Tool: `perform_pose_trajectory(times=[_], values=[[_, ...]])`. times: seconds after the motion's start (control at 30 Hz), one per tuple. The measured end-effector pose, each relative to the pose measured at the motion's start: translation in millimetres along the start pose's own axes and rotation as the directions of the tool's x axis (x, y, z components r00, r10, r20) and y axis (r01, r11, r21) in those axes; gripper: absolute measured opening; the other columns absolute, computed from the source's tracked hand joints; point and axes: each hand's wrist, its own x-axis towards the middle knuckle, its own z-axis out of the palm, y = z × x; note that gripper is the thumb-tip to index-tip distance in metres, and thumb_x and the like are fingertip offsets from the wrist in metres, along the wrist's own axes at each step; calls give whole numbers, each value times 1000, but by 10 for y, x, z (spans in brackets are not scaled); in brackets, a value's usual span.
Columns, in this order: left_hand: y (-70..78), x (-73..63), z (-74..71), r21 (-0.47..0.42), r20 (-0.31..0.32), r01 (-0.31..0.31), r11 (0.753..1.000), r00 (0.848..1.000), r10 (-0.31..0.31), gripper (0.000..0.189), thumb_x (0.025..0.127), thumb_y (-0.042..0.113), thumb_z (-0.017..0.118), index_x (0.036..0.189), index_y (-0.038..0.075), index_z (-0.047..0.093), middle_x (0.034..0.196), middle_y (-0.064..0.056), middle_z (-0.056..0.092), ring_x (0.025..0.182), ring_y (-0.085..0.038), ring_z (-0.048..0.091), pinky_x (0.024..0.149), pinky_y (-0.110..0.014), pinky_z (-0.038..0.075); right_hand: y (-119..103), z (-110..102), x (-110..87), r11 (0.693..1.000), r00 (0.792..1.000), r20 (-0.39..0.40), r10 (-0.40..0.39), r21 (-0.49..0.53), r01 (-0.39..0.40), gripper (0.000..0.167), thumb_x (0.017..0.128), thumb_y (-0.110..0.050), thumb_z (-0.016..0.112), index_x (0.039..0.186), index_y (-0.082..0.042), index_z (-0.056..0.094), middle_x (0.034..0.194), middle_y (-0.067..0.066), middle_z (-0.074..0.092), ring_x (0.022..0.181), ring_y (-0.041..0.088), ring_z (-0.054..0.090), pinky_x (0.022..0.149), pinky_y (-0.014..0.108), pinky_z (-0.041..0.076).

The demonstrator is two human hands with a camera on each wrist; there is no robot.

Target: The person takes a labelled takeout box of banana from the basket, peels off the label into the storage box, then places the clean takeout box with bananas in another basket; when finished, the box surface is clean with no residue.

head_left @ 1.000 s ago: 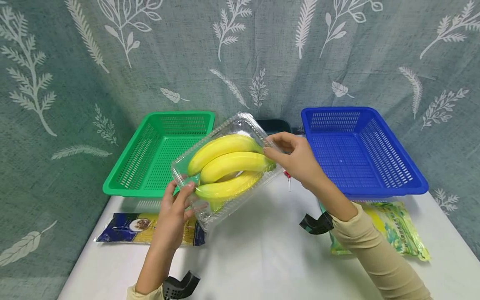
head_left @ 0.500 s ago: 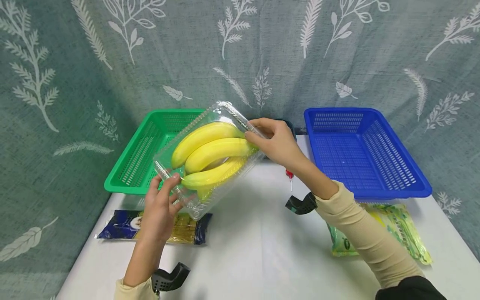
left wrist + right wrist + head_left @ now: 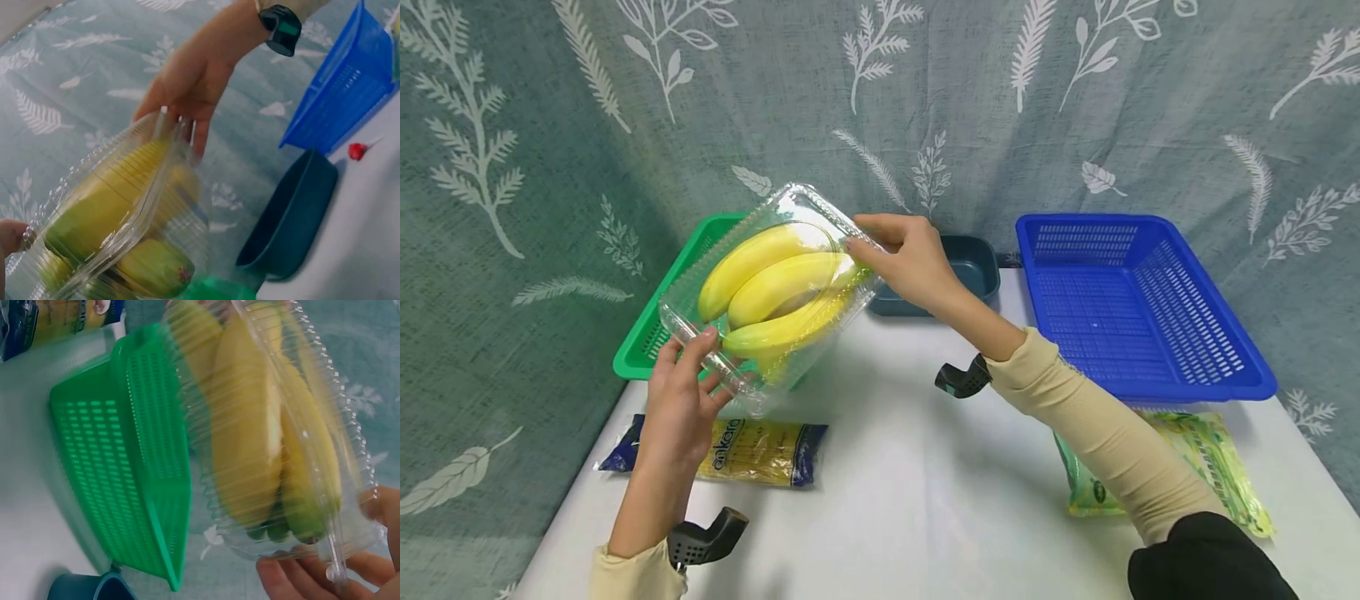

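A clear plastic clamshell box (image 3: 760, 212) with several yellow bananas (image 3: 786, 287) inside is held up, tilted, over the green basket (image 3: 647, 329). My left hand (image 3: 681, 392) grips its near left corner, thumb on top and fingers beneath. At the opposite end my right hand (image 3: 910, 258) pinches the box's right edge. In the left wrist view the right hand (image 3: 194, 81) shows at the far end of the box. The right wrist view has the right hand's fingers (image 3: 281, 581) under the box's end, with the bananas' green tips close by. Much of the basket is hidden behind the box.
A blue basket (image 3: 1120, 317) stands at the back right. Between the baskets sits a dark teal bowl (image 3: 973, 262). A pasta packet (image 3: 760, 450) lies at the front left, a green-yellow packet (image 3: 1195, 458) at the right. The left wrist view shows a red lollipop (image 3: 357, 150).
Both hands have carried the banana box left and away from me, until it overlaps the green basket. More of the teal bowl and pasta packet shows; my right arm now covers the lollipop.
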Motion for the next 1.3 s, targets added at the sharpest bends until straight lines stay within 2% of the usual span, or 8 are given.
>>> perform_pose_trajectory(times=[0.3, 0.53, 0.73, 0.83, 0.93, 1.13, 1.2, 1.3], values=[[113, 144, -143, -37, -27, 80, 996, 996, -81, 56, 101, 38, 58, 143, 17, 27, 134, -8, 35, 110, -21, 60, 91, -33, 53, 11, 213, 284, 1000, 999, -25, -25, -9, 25, 31, 95, -34, 70, 123, -20, 73, 123, 1, 69, 112, 14, 64, 91, 32, 51], [222, 287, -317, -65, 24, 202, 977, 979, -201, 82, 101, 43, 53, 160, 27, -2, 161, -18, -2, 145, -37, 21, 117, -47, 24, -19, 311, 453, 998, 999, 45, 0, 63, -3, 33, 97, -30, 68, 125, -13, 71, 99, 3, 75, 77, 26, 67, 59, 34, 50], [236, 380, -396, -105, -8, 252, 962, 967, -254, 81, 99, 44, 57, 160, 34, 5, 161, -14, 4, 145, -34, 23, 92, -35, 51, -26, 445, 629, 998, 994, 92, 59, 18, -61, 33, 99, -31, 65, 127, -14, 70, 108, 4, 73, 84, 15, 67, 61, 32, 51], [236, 423, -430, -161, -24, 290, 943, 954, -297, 82, 98, 43, 60, 160, 36, 6, 163, -12, -3, 148, -34, 14, 92, -35, 52, -2, 541, 722, 997, 991, 108, 75, -18, -74, 33, 100, -31, 63, 127, -14, 70, 114, 7, 71, 79, 16, 68, 58, 30, 48], [246, 488, -473, -221, -31, 335, 916, 936, -350, 82, 98, 40, 61, 160, 37, 7, 164, -7, -12, 151, -31, 3, 107, -39, 42, 31, 650, 814, 994, 988, 119, 98, -57, -91, 33, 101, -30, 61, 128, -13, 69, 115, 7, 71, 79, 14, 67, 54, 29, 45], [275, 636, -504, -199, -59, 361, 911, 923, -379, 87, 98, 40, 62, 158, 41, -1, 163, -8, -16, 151, -31, 1, 111, -40, 35, 114, 808, 961, 988, 986, 101, 132, -87, -124, 33, 102, -29, 58, 129, -13, 69, 89, 15, 72, 52, 12, 49, 47, 25, 33], [291, 681, -508, -202, -67, 369, 907, 919, -388, 91, 98, 40, 61, 157, 42, -8, 163, -7, -17, 151, -31, 0, 110, -40, 37, 145, 840, 996, 988, 987, 90, 134, -90, -126, 35, 102, -31, 57, 131, -13, 67, 91, 16, 73, 54, 14, 53, 47, 26, 34], [307, 743, -511, -241, -72, 385, 891, 909, -412, 95, 98, 37, 61, 155, 43, -15, 163, -4, -17, 151, -28, -1, 109, -39, 38, 200, 852, 1021, 984, 986, 70, 153, -103, -145, 43, 102, -36, 57, 138, -13, 61, 118, 7, 70, 84, 13, 66, 57, 27, 46]])
